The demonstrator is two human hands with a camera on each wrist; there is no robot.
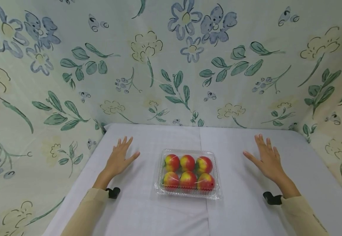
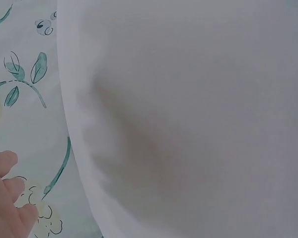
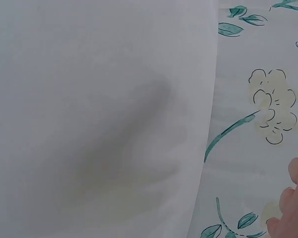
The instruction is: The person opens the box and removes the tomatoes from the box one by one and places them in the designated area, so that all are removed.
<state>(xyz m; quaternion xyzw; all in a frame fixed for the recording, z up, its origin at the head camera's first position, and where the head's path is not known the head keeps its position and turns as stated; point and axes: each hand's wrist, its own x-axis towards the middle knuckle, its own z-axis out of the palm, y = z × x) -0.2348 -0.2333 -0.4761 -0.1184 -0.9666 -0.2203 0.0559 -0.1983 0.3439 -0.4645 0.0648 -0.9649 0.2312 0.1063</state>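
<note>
A clear plastic clamshell box [image 1: 188, 194] sits on the white-covered table in the head view. Inside it lie several red-and-yellow apples [image 1: 188, 180] in two rows, and its lid appears closed over them. To the left of the box, my left hand [image 1: 118, 160] hovers above the cloth with fingers spread, holding nothing. My right hand [image 1: 268, 160] is held likewise on the right side, apart from the box. Each wrist view catches only part of its hand, the left fingers [image 2: 7, 191] and the right fingers [image 3: 290, 198], over cloth and shadow.
White cloth [image 1: 147, 213] covers the table, with a seam running front to back near the middle. Flower-patterned fabric [image 1: 177, 65] hangs behind and along both sides. A small black device [image 1: 113, 193] is on the left wrist, another black device [image 1: 272, 198] on the right.
</note>
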